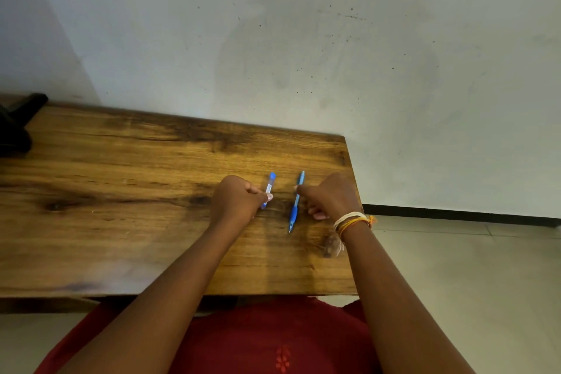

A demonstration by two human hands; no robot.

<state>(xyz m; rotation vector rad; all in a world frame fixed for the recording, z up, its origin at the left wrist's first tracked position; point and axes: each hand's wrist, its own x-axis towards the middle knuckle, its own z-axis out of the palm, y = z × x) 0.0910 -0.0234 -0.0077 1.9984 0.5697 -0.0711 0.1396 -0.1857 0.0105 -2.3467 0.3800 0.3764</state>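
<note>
Blue pen (296, 202), just one, pinched by right hand (331, 196), one clear cap (269, 188), apparently, pinched by left hand (235, 199)

Nothing legible in this shot. The tube (269, 190) carries a white label (268, 188) that may have print on it, but it is too small and blurred to make out. On the pen (296, 202), no brand, word or number can be read either.
</note>
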